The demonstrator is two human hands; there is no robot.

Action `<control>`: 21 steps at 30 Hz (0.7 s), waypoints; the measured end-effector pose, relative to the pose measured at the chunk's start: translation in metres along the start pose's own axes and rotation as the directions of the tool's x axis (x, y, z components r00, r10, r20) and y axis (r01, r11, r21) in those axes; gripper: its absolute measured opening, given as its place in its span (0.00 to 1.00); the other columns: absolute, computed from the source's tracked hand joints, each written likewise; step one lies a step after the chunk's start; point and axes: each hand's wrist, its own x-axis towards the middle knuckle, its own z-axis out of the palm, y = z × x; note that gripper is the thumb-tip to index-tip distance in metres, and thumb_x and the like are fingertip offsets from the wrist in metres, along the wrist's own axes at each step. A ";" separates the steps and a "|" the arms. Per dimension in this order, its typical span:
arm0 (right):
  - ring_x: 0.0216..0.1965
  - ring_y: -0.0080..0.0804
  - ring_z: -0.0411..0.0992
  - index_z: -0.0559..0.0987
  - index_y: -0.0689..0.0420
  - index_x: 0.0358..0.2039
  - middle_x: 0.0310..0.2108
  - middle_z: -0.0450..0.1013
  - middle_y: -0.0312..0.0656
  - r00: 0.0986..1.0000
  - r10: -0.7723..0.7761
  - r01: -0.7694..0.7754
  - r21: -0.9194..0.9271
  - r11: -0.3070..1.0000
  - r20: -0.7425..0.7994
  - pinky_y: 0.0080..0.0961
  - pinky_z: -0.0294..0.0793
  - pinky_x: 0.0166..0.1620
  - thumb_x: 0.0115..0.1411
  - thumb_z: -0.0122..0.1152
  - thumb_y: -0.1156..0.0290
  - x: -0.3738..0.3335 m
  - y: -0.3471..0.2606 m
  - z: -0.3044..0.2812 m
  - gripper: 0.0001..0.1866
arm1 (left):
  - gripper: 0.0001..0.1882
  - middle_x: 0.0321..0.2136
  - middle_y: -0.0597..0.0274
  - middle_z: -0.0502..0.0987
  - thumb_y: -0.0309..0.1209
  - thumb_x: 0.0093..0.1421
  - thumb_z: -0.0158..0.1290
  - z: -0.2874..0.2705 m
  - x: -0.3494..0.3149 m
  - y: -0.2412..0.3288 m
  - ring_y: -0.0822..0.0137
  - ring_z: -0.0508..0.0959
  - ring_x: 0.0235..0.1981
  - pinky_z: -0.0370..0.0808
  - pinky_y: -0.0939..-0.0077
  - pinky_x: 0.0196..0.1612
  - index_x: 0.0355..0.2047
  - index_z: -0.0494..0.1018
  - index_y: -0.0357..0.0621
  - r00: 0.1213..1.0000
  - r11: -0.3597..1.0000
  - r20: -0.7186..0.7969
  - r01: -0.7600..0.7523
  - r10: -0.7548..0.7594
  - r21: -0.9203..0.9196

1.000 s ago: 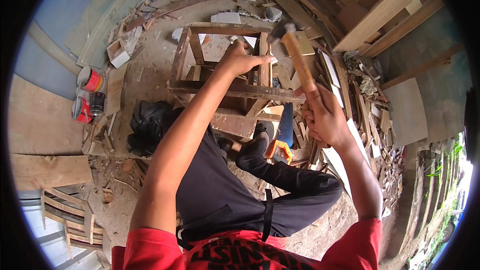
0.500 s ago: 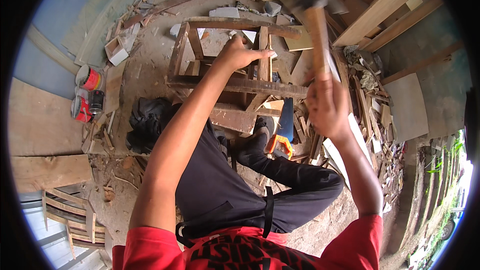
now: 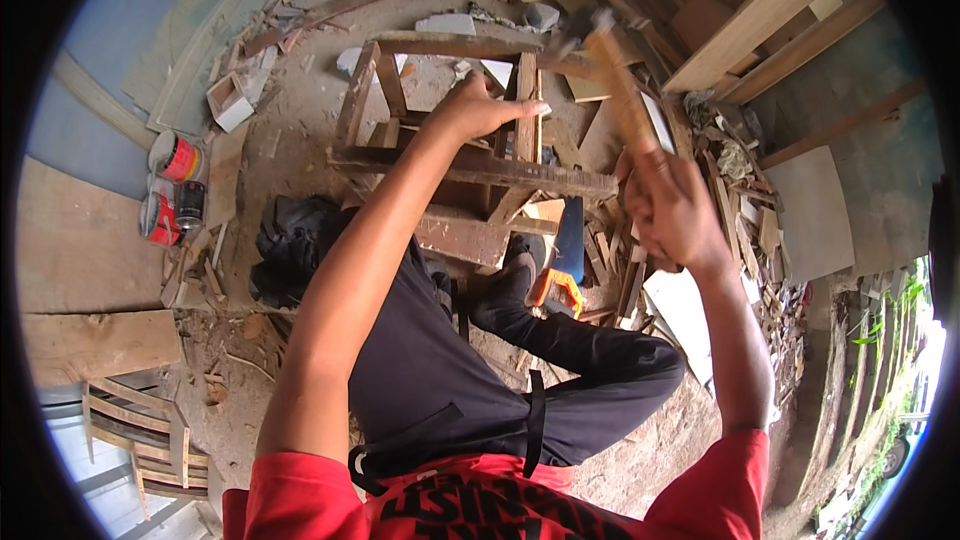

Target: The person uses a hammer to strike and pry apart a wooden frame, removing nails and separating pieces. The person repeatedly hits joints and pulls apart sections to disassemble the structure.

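A hammer with a pale wooden handle [image 3: 624,90] is raised in my right hand [image 3: 672,202], its fingers wrapped round the lower handle. Its dark head is blurred and tilts to the upper left. My left hand [image 3: 474,108] grips the short upright crosspiece [image 3: 526,90] of a brown wooden frame [image 3: 440,168], thumb laid across the wood; the other fingertips are mostly hidden. The frame looks like a stool or chair base and lies before my legs. The hammer head is above and right of the crosspiece, apart from it.
A handsaw with an orange handle [image 3: 560,290] stands by my shoe. Paint cans [image 3: 180,157] are at the left, near a black bag [image 3: 296,248]. Wood scraps [image 3: 745,230] heap up along the right, and planks [image 3: 765,15] lean at the upper right.
The hammer has swung left and slightly down, its head now nearer the frame. My right hand has turned and shifted slightly right. The left hand stays on the crosspiece.
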 end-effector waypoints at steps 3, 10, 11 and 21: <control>0.12 0.18 0.58 0.72 0.62 0.34 0.17 0.62 0.32 0.956 -0.270 0.280 0.088 0.956 -0.115 0.21 0.58 0.15 0.71 0.39 0.46 0.007 0.009 0.001 0.28 | 0.68 0.56 0.22 0.65 0.65 0.35 0.68 0.005 0.003 -0.005 0.41 0.69 0.59 0.67 0.60 0.60 0.57 0.57 0.13 1.000 0.999 0.014 -0.026 0.027 -0.045; 0.11 0.18 0.58 0.71 0.62 0.34 0.16 0.61 0.31 1.000 0.015 -0.015 0.022 1.000 0.020 0.20 0.58 0.14 0.70 0.41 0.44 0.004 0.002 -0.010 0.29 | 0.63 0.50 0.31 0.72 0.65 0.36 0.69 -0.001 0.000 0.010 0.49 0.74 0.53 0.71 0.64 0.54 0.54 0.62 0.17 0.995 0.996 0.055 -0.075 0.078 -0.058; 0.11 0.17 0.58 0.70 0.61 0.35 0.16 0.60 0.31 1.000 -0.005 0.004 0.077 0.997 0.005 0.19 0.57 0.13 0.70 0.41 0.44 0.002 0.004 -0.010 0.29 | 0.63 0.50 0.29 0.71 0.64 0.36 0.69 -0.001 0.001 0.010 0.49 0.74 0.53 0.71 0.64 0.54 0.55 0.62 0.17 0.997 0.995 0.046 -0.060 0.063 -0.074; 0.10 0.13 0.55 0.66 0.57 0.32 0.16 0.59 0.28 0.975 -0.026 0.104 0.353 0.930 -0.219 0.15 0.53 0.11 0.68 0.55 0.58 -0.038 0.080 0.032 0.16 | 0.39 0.22 0.52 0.80 0.65 0.48 0.60 -0.003 -0.036 0.037 0.66 0.80 0.28 0.75 0.70 0.35 0.31 0.80 0.33 0.966 0.962 0.256 -0.100 0.033 0.253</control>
